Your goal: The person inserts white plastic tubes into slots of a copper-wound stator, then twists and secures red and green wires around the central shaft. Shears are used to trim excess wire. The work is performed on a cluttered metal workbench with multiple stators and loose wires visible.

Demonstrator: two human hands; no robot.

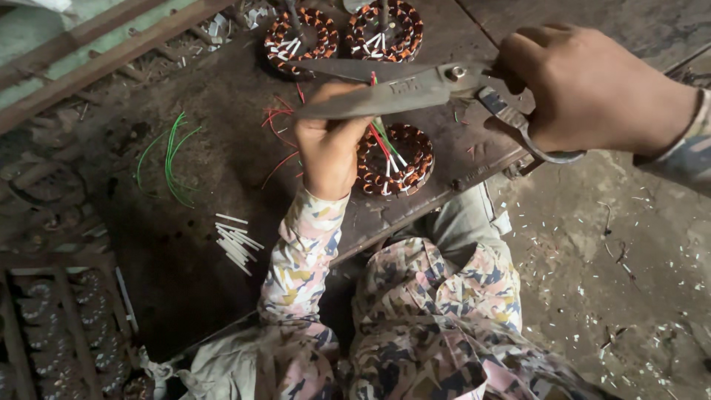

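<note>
The left hand (328,144) gripped a stator coil's (396,159) leads (381,137); the right hand (585,89) clenched open shears (415,92). Blades so near the knuckles risked nicking fingers or winding.

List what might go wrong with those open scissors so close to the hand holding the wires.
1. The large metal scissors in the right hand are open, their blades right over the left hand; closing them might nick a finger.
2. The left hand pinches red and green wires rising from the copper-wound round stator; a loose grip could let the blades cut too low, or cut the wrong wire.
</note>
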